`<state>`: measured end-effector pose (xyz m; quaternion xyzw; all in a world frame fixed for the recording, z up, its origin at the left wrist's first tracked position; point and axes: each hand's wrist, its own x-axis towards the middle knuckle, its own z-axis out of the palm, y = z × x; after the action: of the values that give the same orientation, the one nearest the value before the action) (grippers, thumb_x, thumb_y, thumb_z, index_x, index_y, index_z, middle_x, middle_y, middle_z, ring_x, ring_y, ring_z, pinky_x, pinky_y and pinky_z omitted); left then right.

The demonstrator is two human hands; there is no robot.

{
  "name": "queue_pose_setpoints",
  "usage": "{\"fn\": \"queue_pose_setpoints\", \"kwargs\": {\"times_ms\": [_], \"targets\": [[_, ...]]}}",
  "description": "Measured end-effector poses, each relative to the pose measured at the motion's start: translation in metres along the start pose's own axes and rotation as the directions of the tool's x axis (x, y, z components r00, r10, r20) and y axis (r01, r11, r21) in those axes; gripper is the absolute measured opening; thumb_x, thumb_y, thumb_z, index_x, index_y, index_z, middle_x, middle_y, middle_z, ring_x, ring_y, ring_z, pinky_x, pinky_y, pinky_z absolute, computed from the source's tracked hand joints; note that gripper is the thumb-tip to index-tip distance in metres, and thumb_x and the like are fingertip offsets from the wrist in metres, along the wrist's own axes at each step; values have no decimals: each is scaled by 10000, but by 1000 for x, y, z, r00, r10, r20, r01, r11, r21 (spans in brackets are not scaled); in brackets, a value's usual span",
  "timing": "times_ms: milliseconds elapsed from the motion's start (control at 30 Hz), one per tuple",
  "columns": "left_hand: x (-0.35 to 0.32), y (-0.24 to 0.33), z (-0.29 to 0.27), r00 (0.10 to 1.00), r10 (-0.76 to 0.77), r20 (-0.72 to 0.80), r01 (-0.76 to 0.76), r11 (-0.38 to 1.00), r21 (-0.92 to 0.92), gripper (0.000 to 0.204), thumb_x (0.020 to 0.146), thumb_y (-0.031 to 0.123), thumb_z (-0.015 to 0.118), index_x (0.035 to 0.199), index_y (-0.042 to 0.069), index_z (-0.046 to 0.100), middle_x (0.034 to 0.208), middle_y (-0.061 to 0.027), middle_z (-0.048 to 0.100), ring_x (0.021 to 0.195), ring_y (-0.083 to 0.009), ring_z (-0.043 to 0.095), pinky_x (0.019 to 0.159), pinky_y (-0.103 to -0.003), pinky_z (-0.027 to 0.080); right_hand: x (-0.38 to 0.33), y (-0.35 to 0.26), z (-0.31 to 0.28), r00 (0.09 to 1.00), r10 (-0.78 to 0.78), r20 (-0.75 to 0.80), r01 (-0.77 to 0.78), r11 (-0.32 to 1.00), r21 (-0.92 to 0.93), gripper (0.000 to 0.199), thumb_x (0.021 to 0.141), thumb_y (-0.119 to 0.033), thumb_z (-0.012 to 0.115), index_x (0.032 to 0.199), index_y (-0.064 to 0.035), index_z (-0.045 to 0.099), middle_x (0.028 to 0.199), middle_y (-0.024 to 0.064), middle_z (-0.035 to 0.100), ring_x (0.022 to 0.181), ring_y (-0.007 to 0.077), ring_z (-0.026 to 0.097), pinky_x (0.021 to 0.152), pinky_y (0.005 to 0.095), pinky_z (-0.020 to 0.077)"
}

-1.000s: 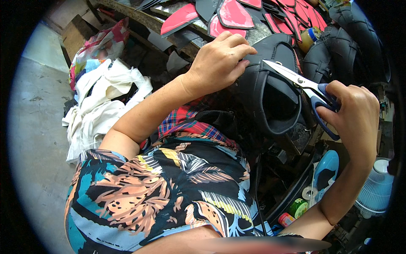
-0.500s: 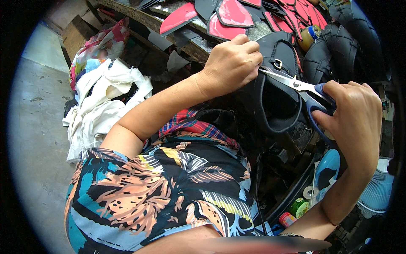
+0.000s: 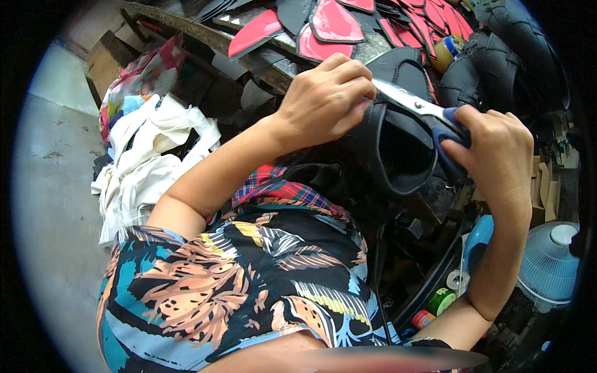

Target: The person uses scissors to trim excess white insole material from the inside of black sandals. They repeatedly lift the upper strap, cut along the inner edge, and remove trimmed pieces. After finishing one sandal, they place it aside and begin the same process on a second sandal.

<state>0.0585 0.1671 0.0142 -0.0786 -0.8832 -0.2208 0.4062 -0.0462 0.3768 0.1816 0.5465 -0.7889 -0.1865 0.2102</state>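
A black shoe stands in front of me, its opening facing up and its toe pointing away. My right hand grips scissors by their dark blue handles, the blades nearly together and lying across the shoe's upper. The blade tips reach the fingers of my left hand, which is closed in a pinch at the shoe's left side. Whatever those fingers hold is hidden. The buckle area of the shoe is covered by the blades.
Pink-and-black cut pieces lie on the bench beyond. Several black shoes stand at the far right, beside a yellowish jar. White cloth is heaped at left. A light blue fan and a tape roll are at lower right.
The scissor blades have closed, and my right hand has moved left with them. My left hand has shifted slightly left and down. The whole view has moved a little.
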Motion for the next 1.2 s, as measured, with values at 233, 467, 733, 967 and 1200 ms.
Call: {"fn": "queue_pose_setpoints", "kwargs": {"times_ms": [233,467,733,967,1200], "targets": [[-9,7,14,945,240,222,-223,970,-98,865,573,169,896,1371,217,564,1577,-184,358,1452,-438,344,1161,-565,347,-62,42,21,902,390,-185,-311,884,348,393,723,-186,847,1087,-79,743,881,114,729,769,201,698,686,326,539],[38,17,19,972,-98,-212,-62,767,-638,575,718,173,926,1140,36,561,1041,-119,718,962,-229,721,851,-323,571,-151,28,-1,778,497,-385,-269,816,511,511,733,-14,856,1203,69,672,1063,169,733,913,221,721,782,292,578],[75,18,15,718,-346,604,656,46,-753,499,955,497,653,1203,63,669,1014,-72,695,857,-116,670,768,-248,542,-188,-2,13,727,604,-326,-260,682,683,532,670,-103,877,1128,81,676,896,119,698,778,198,645,675,291,518],[75,-8,50,752,-434,496,637,671,-378,840,836,610,739,1241,-96,535,877,-244,695,744,-292,738,567,-391,599,-191,-8,42,792,610,39,-598,759,257,385,664,-202,862,1005,-72,739,814,109,703,698,288,639,662,385,488],[96,23,56,901,433,1,-424,883,-202,330,870,171,676,1169,41,626,1115,-153,645,1001,-365,661,883,-430,553,-196,-12,69,757,640,132,-649,711,270,349,697,-289,853,986,-123,747,763,109,694,709,307,670,658,412,500]]}}
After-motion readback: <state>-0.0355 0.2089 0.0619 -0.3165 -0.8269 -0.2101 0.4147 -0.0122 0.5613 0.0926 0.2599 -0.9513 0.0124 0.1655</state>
